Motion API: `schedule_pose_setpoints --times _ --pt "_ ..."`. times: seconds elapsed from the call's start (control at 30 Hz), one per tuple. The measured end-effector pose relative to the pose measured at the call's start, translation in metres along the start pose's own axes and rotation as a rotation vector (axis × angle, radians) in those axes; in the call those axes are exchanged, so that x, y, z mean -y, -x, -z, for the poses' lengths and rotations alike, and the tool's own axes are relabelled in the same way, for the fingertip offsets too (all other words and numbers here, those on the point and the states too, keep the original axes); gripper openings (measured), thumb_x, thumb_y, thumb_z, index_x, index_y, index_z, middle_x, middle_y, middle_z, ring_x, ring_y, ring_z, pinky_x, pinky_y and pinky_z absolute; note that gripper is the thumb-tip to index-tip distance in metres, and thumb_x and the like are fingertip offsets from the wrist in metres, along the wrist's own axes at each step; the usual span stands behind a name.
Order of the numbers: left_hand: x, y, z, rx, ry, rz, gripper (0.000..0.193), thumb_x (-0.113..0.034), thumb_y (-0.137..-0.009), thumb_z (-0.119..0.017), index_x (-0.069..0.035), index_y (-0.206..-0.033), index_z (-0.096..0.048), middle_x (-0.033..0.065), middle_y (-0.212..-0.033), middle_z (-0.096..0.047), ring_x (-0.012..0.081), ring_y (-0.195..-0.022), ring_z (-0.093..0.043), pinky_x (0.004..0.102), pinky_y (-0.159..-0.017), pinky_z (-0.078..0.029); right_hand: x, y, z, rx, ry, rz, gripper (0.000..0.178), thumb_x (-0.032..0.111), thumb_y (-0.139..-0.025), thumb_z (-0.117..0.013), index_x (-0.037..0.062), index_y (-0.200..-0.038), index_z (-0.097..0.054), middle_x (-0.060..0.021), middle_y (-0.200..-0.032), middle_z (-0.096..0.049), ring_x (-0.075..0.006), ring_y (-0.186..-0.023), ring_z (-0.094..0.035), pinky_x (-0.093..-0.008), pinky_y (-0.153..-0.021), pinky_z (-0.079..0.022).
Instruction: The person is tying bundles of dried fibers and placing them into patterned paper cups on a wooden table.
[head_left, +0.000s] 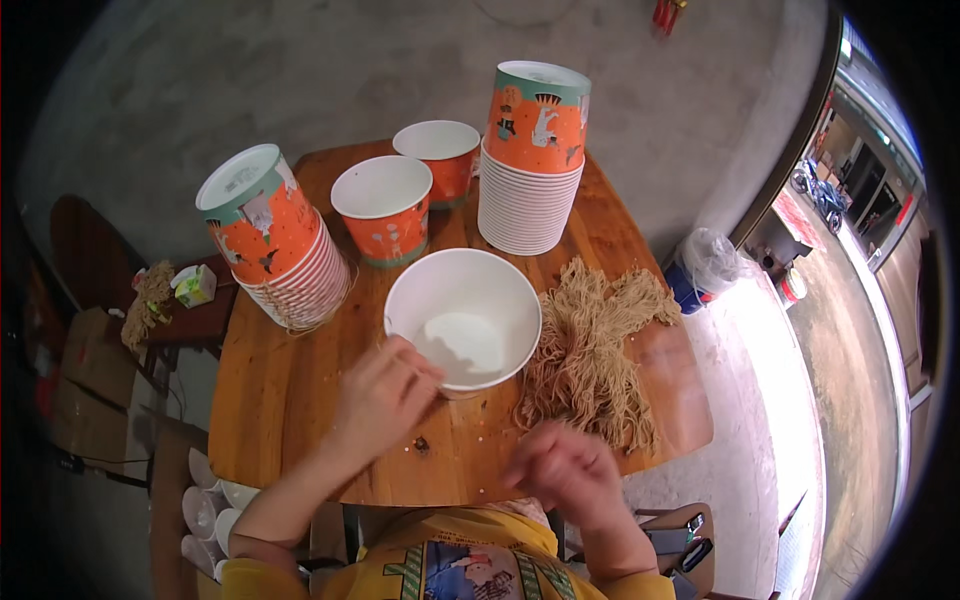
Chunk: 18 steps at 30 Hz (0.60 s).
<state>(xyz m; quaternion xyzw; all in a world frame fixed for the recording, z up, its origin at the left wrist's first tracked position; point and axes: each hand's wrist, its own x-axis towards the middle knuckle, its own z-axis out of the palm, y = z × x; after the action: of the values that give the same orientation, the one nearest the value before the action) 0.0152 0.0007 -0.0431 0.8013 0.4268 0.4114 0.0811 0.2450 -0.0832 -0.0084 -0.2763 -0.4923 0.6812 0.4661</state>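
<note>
An open paper bucket [462,335], white inside, stands in the middle of the wooden table. My left hand [388,395] is at its front left rim, fingers bent and pressed together; whether they touch the rim or pinch something thin, I cannot make out. My right hand [568,468] hovers over the table's front edge, slightly blurred, its fingers curled in; what they hold, if anything, is hidden. Just beyond it lies a loose bundle of tan noodle-like strands [590,360], right of the bucket.
Upside-down stacks of orange-and-green paper buckets stand at the left [270,235] and far right [535,150] of the table [290,430]. Two upright buckets [382,205] sit between them. A bin with a plastic bag [700,270] is on the floor; a chair [680,540] stands front right.
</note>
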Motion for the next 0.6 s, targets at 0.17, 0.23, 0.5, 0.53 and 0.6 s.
schedule_pose_setpoints --times 0.17,0.23,0.5,0.53,0.6 --pt "0.057 -0.02 0.04 0.156 0.029 0.052 0.019 -0.012 -0.088 -0.062 0.003 -0.076 -0.058 0.0135 -0.076 -0.052 0.0293 -0.073 -0.055 0.0386 -0.064 -0.044 -0.008 -0.039 0.018 -0.068 -0.691 0.071 0.038 0.037 -0.104 -0.039 0.0085 -0.087 -0.056 0.005 -0.053 -0.03 -0.0056 -0.044 -0.023 -0.0219 -0.041 -0.022" --pt "0.073 -0.024 0.05 0.199 0.077 0.087 0.02 -0.012 -0.089 -0.061 0.002 -0.076 -0.058 0.0114 -0.076 -0.053 0.028 -0.074 -0.055 0.0373 -0.067 -0.043 -0.014 -0.055 0.021 -0.073 -0.916 0.012 0.036 0.035 -0.104 -0.04 0.0096 -0.085 -0.058 0.0051 -0.051 -0.027 -0.005 -0.044 -0.021 -0.0208 -0.039 -0.018" --pt "0.007 0.016 0.031 -0.249 0.054 -0.132 0.015 -0.011 -0.088 -0.064 -0.003 -0.098 -0.056 0.0126 -0.092 -0.058 0.0231 -0.074 -0.056 0.0332 -0.069 -0.047 -0.031 -0.072 0.02 -0.147 -1.135 -0.039 0.032 0.032 -0.102 -0.045 0.0108 -0.084 -0.06 0.0056 -0.052 -0.028 -0.0049 -0.044 -0.022 -0.0214 -0.039 -0.019" --pt "-0.018 0.033 0.021 -0.143 0.224 -0.022 0.022 -0.014 -0.088 -0.065 -0.004 -0.103 -0.052 0.012 -0.091 -0.058 0.0204 -0.072 -0.056 0.0307 -0.067 -0.047 -0.029 -0.072 0.016 -0.131 -1.157 -0.046 0.031 0.031 -0.102 -0.045 0.0108 -0.083 -0.059 0.0058 -0.052 -0.028 -0.0049 -0.044 -0.023 -0.0214 -0.038 -0.019" --pt "-0.062 0.05 0.005 0.052 0.418 0.214 0.03 -0.016 -0.091 -0.064 -0.004 -0.111 -0.045 0.0109 -0.091 -0.058 0.0155 -0.069 -0.056 0.0262 -0.063 -0.047 -0.028 -0.073 0.004 -0.103 -1.182 -0.073 0.03 0.03 -0.102 -0.045 0.0108 -0.083 -0.057 0.006 -0.052 -0.027 -0.005 -0.044 -0.023 -0.0215 -0.038 -0.019"
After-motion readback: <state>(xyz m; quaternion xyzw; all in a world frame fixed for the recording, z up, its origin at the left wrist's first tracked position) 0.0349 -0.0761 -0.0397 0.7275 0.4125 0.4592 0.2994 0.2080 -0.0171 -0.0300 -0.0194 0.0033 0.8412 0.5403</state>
